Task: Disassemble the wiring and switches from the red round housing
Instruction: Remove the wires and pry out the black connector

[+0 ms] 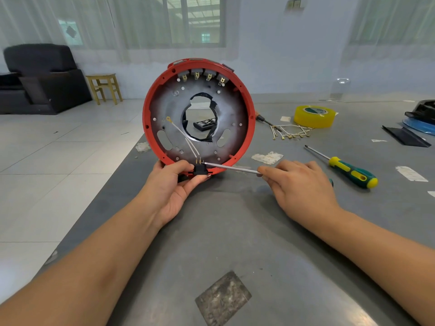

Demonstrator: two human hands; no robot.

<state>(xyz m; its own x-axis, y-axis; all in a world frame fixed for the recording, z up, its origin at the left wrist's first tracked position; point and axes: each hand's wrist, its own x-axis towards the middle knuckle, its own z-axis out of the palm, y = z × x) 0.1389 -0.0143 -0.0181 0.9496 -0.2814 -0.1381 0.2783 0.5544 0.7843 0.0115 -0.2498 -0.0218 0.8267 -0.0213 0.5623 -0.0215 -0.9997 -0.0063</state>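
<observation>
The red round housing [250, 128] stands on its edge on the grey table, its open side facing me. Several grey switches [202, 75] sit in a row inside its top rim. A black switch [200, 170] sits in the bottom rim, with white wires [182, 134] running up from it to a ring terminal. My left hand [173, 184] grips the bottom rim and this black switch. My right hand [299, 184] holds a thin screwdriver [231, 168], its tip touching the black switch's terminals.
A bundle of removed wires [292, 132] lies right of the housing, near a yellow tape roll [314, 116]. A green-yellow screwdriver [348, 170] lies at right, and an orange-handled one [264, 120] behind the housing. The table's left edge drops to a tiled floor.
</observation>
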